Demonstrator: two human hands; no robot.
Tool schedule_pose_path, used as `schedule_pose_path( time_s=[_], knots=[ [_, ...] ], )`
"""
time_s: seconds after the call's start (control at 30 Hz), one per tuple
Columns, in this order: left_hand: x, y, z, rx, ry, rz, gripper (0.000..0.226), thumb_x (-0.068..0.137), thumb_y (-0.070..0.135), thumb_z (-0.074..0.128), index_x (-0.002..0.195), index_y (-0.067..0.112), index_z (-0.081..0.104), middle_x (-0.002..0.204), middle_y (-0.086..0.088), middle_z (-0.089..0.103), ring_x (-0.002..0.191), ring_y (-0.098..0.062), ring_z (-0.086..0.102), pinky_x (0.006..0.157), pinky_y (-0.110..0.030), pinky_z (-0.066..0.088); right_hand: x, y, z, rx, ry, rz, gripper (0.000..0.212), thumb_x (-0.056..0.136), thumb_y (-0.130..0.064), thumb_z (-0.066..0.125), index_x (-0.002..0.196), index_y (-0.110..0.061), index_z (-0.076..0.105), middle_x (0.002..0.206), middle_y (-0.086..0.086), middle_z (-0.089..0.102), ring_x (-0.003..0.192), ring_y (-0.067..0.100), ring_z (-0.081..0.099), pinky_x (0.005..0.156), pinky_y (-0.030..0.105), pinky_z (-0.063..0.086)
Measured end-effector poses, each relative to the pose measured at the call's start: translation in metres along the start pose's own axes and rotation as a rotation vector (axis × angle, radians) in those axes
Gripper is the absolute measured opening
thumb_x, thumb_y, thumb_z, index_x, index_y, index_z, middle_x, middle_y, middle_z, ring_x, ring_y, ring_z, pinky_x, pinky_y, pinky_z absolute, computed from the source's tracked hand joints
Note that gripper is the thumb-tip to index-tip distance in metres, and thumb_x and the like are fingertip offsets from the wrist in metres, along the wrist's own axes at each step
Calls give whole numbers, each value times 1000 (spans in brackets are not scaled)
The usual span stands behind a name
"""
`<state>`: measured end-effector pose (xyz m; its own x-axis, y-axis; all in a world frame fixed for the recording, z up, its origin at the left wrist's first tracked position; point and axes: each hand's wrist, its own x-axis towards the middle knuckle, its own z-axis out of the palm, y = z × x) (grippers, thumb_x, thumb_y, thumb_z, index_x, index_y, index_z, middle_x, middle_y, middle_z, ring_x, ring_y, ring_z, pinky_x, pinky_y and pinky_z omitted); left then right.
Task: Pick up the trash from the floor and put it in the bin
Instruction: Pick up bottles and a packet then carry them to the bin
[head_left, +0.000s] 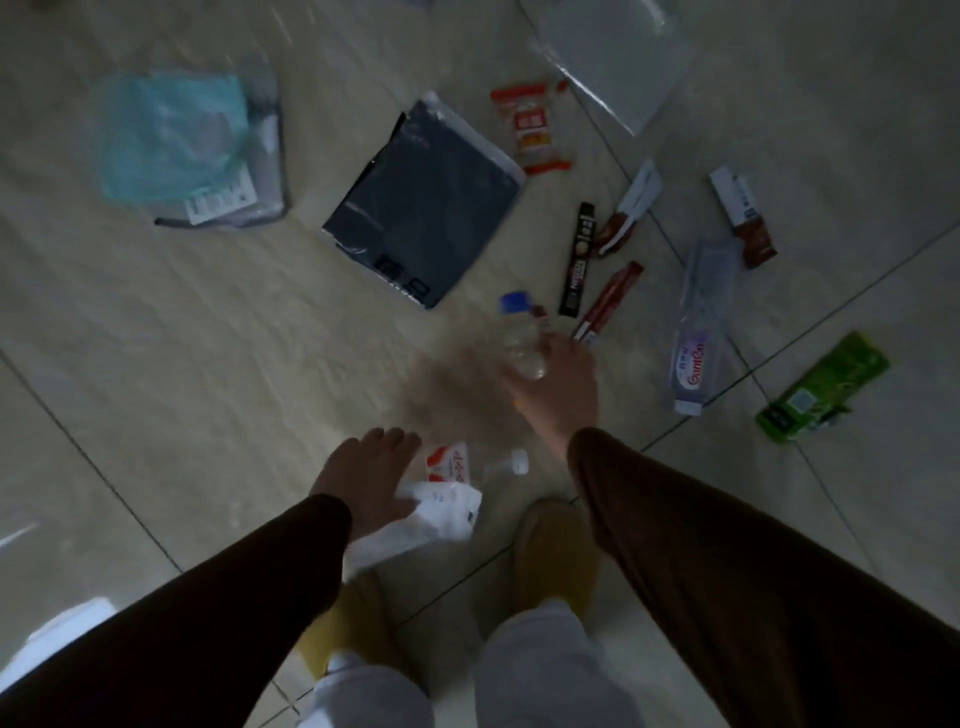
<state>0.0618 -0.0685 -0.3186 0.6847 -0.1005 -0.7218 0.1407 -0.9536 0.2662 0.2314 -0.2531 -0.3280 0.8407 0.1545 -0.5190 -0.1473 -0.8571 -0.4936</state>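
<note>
My right hand (558, 384) grips a clear plastic bottle (524, 338) with a blue cap, held over the tiled floor. My left hand (366, 480) holds a white plastic bag (415, 519) low near my feet. A white-capped clear bottle (506, 462) and a red-and-white wrapper (449, 460) lie just beyond the bag. Trash is scattered ahead: a dark grey mailer bag (426, 208), an orange snack pack (530, 127), a black stick sachet (577, 260), a red sachet (608, 301), another clear bottle (701, 332), a green packet (821, 389). No bin is in sight.
A teal-and-clear bag (187, 150) lies far left, a clear plastic sheet (613, 57) at the top right, and two brown-and-white wrappers (628, 208) (743, 218) to the right. My feet in yellow slippers (556, 551) stand at the bottom centre. A pale object (57, 634) shows at the lower left edge.
</note>
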Motion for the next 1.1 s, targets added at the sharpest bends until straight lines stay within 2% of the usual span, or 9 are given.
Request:
schedule_pose_path(
  time_s=[0.1, 0.23, 0.37, 0.53, 0.73, 0.8, 0.87, 1.0, 1.1],
  knots=[
    [6, 2, -23, -116, 116, -70, 78, 79, 59, 63, 141, 19, 38, 131, -1, 52, 117, -22, 53, 87, -35, 48, 16, 12, -26, 211, 155, 229, 69, 72, -57, 76, 122, -13, 59, 125, 7, 51, 120, 28, 47, 101, 36, 43],
    [30, 9, -53, -215, 160, -150, 78, 79, 57, 67, 140, 19, 39, 129, -1, 52, 117, -22, 52, 86, -36, 47, 56, 5, -44, 244, 104, 424, 84, 73, -65, 71, 137, -13, 49, 140, 15, 43, 126, 34, 44, 104, 38, 40],
    [54, 14, -59, -320, 206, -191, 67, 74, 57, 71, 124, 22, 44, 117, 1, 54, 108, -21, 54, 81, -38, 49, 75, -7, -35, 155, 5, 506, 74, 89, -60, 58, 147, -16, 42, 148, 16, 37, 132, 41, 36, 112, 52, 32],
    [59, 20, -46, -339, 214, -184, 62, 72, 58, 72, 116, 26, 44, 109, 5, 54, 102, -18, 54, 78, -37, 49, 75, -4, -7, 424, 148, 523, 88, 74, -55, 78, 148, -26, 39, 141, 15, 40, 128, 34, 44, 107, 47, 43],
    [43, 34, -43, -462, 195, -274, 57, 69, 58, 73, 109, 29, 45, 101, 9, 54, 93, -15, 56, 77, -38, 52, 76, 25, -18, 621, 47, 506, 78, 55, -53, 85, 123, -24, 58, 122, 7, 61, 95, 20, 68, 76, 39, 62],
    [35, 39, -50, -515, 182, -325, 56, 69, 56, 75, 109, 28, 46, 102, 6, 56, 93, -17, 58, 79, -40, 52, 58, 34, -34, 604, 25, 497, 79, 51, -59, 84, 118, -25, 61, 122, 6, 63, 94, 17, 69, 77, 38, 63],
    [23, 48, -60, -560, 191, -364, 56, 69, 54, 76, 107, 27, 45, 104, 4, 59, 93, -20, 60, 79, -40, 52, 28, 36, -58, 580, -5, 450, 84, 55, -64, 80, 126, -27, 57, 126, 0, 61, 104, 15, 65, 86, 39, 59],
    [-19, 80, -93, -622, 184, -426, 55, 73, 52, 75, 108, 24, 44, 104, 0, 64, 88, -23, 63, 77, -40, 53, -43, 26, -134, 646, -26, 366, 53, 82, -32, 81, 126, -23, 53, 109, -15, 62, 99, 5, 64, 79, 22, 55],
    [-57, 117, -127, -655, 187, -406, 60, 73, 54, 75, 115, 23, 45, 106, 0, 65, 90, -24, 65, 83, -44, 56, -92, 21, -197, 624, -16, 345, 51, 83, -31, 80, 124, -24, 51, 116, -5, 64, 100, 13, 63, 79, 24, 51]
  ],
)
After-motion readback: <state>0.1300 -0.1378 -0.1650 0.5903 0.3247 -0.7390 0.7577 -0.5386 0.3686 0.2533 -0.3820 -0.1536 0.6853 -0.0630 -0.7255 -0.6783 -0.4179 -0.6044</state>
